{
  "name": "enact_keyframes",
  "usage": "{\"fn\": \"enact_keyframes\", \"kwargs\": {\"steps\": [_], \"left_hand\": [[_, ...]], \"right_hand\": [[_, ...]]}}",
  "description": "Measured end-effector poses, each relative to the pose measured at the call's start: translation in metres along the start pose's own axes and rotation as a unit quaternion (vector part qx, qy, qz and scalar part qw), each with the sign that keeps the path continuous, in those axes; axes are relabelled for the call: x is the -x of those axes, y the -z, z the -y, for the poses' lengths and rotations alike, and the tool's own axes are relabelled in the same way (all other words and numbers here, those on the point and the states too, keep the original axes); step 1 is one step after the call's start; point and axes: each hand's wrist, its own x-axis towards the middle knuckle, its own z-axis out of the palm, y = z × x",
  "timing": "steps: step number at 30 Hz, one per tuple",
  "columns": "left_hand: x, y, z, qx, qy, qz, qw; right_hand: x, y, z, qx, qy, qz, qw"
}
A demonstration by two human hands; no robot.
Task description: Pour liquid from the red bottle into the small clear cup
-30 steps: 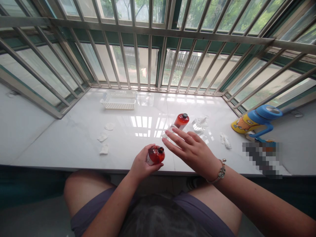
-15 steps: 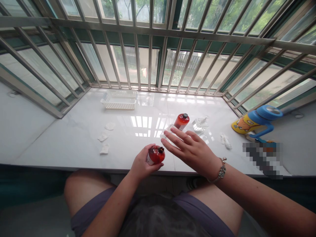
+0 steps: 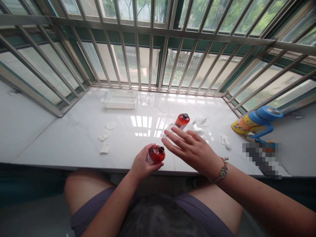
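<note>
My left hand (image 3: pixel 144 163) is wrapped around a red see-through bottle (image 3: pixel 157 155) with a pale label, just above the counter's front edge. The bottle's dark neck (image 3: pixel 161 149) points upward. My right hand (image 3: pixel 195 151) reaches in from the right, palm down, its fingers stretched out and apart. Under those fingertips is a clear plastic container (image 3: pixel 170 129), partly covered; the thumb is hidden, and I cannot tell how firmly it is touched. Just beyond stands a second red bottle (image 3: pixel 182 120) with a black cap. A clear pump bottle (image 3: pixel 200 124) stands to its right.
On the white counter (image 3: pixel 74 141) are several white wipes (image 3: pixel 104 149), a white basket (image 3: pixel 119 100) at the back and a small white tube (image 3: pixel 227 142). A blue and yellow flask (image 3: pixel 256 119) leans at the right, near a blurred dark object (image 3: pixel 263 159). Metal bars (image 3: pixel 150 62) line the window.
</note>
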Motion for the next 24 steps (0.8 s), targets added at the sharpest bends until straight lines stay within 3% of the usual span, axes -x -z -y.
{"fn": "enact_keyframes", "kwargs": {"steps": [7, 24], "left_hand": [[-0.0002, 0.0, -0.0019, 0.0, 0.0, -0.004, 1.0], [-0.0003, 0.001, -0.0034, 0.001, 0.002, -0.006, 1.0]], "right_hand": [[-0.0013, 0.0009, -0.0008, -0.027, -0.003, -0.005, 1.0], [-0.0049, -0.0013, 0.0008, 0.02, 0.029, 0.005, 0.999]]}}
